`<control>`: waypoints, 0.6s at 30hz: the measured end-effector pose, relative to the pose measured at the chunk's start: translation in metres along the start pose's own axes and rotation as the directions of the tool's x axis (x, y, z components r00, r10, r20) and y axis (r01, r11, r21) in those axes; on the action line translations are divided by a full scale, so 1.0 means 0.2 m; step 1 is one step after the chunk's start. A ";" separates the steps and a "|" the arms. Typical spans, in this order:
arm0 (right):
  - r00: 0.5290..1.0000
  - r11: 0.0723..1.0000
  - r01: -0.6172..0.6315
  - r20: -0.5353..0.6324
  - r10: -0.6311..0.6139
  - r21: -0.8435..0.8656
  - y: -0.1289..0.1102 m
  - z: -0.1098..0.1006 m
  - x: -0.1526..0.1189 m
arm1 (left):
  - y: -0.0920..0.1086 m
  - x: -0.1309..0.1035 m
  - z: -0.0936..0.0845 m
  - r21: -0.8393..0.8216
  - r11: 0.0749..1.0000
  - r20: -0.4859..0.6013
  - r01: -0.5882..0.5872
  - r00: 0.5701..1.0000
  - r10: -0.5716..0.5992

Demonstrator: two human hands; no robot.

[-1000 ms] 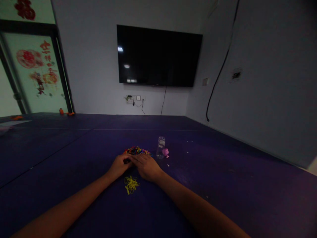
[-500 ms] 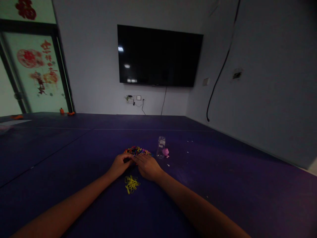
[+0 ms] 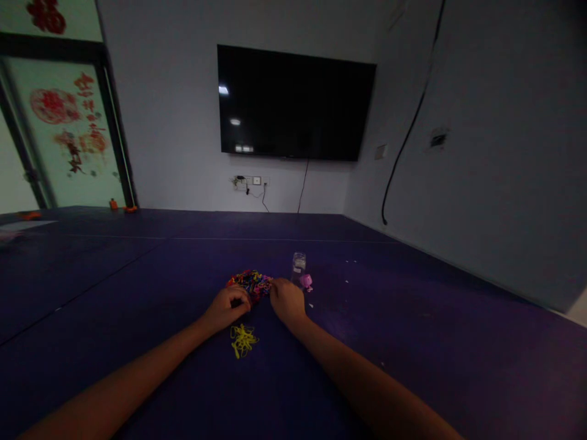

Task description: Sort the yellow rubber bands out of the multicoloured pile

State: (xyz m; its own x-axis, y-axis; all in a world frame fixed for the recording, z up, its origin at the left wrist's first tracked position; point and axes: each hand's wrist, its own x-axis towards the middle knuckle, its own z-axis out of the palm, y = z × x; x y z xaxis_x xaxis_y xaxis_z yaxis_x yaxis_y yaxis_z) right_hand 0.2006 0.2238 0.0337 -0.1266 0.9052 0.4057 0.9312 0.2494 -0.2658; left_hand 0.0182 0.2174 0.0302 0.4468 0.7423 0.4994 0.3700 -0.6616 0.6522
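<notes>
A heap of multicoloured rubber bands (image 3: 251, 281) lies on the purple table. My left hand (image 3: 227, 308) rests at the heap's near left edge, thumb and fingers curled together; what they hold, if anything, is too small to see. At the heap's right edge is my right hand (image 3: 288, 301), its fingers bent and closed, their tips hidden among the bands. Nearer to me, between my forearms, sits a small separate pile of yellow rubber bands (image 3: 243, 341). Just beyond my right hand stands a clear jar (image 3: 299, 264), with a pink object (image 3: 306, 281) beside it.
The purple tabletop (image 3: 137, 275) stretches to the wall, with small white scraps (image 3: 311, 305) right of the jar. Orange items (image 3: 131, 209) lie at the far left. A television (image 3: 296, 104) hangs on the wall, and a black cable (image 3: 406, 143) dangles at the right.
My hands have moved apart. The right hand has shifted right to the heap's edge, uncovering more of the coloured bands, while the left stays near the same spot.
</notes>
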 end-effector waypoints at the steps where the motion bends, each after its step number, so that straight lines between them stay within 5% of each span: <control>1: 0.999 1.000 -0.025 0.020 0.026 -0.009 0.00 0.00 0.00 | 0.01 0.00 0.00 0.006 0.999 0.037 -0.035 0.999 0.035; 10: 0.995 0.997 -0.049 0.086 0.053 -0.052 0.00 0.01 0.00 | 0.02 -0.01 -0.01 -0.178 0.979 0.284 -0.097 0.948 0.146; 18: 0.993 0.997 -0.008 0.117 0.017 -0.080 0.01 0.03 0.01 | 0.02 0.00 0.00 -0.136 0.990 0.090 -0.030 0.995 0.043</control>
State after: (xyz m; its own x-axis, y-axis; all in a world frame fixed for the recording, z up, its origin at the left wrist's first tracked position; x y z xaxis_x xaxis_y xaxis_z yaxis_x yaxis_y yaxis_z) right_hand 0.2005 0.2282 0.0291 -0.1497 0.9433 0.2963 0.9565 0.2140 -0.1982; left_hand 0.0191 0.2146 0.0325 0.5340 0.7005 0.4734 0.2418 -0.6630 0.7085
